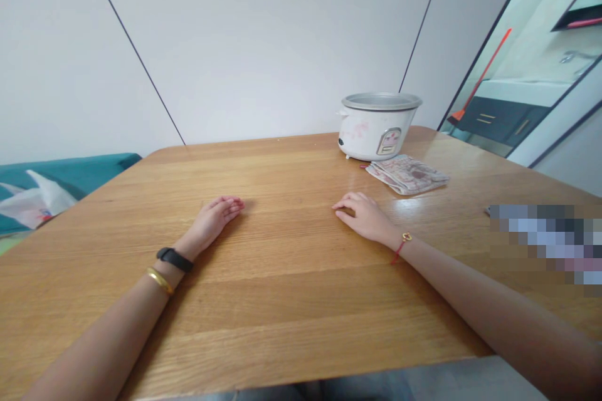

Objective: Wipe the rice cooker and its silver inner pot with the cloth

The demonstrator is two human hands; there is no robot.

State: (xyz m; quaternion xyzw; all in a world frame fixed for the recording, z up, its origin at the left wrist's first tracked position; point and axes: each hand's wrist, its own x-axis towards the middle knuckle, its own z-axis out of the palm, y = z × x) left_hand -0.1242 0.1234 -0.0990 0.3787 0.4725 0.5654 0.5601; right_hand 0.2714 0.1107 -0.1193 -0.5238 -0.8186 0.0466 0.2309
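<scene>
left and right hands on a tabletop, seen from the head camera. we see the left hand [211, 222] lying palm down on the wooden table [282, 163], its fingers [230, 203] released and loosely together, tips pointing right and grasping nothing. the right hand [364, 218] also lies palm down, its fingers [348, 203] gently curled, tips pointing left and resting on the wood with nothing held. the hands lie well apart, fingertips facing each other across the middle of the table. neither hand touches the rice cooker [379, 131], which stands upright near the far edge, right of centre, beyond the right hand. we note its white body with a pink floral print, a metal control plate on the front, and a silver rim [380, 101] around the top. a folded cloth [407, 174] with a pink and white pattern lies flat just beside the cooker on the near right, and is the thing closest to the right hand, though not touching it. a black wristband [175, 259] and gold bangle [160, 280] circle the left wrist; a red string bracelet [399, 247] circles the right. at far left, a white plastic bag [35, 200] lies on a teal sofa [79, 175]. a pixelated patch [540, 241] hides the table's right side.
</scene>
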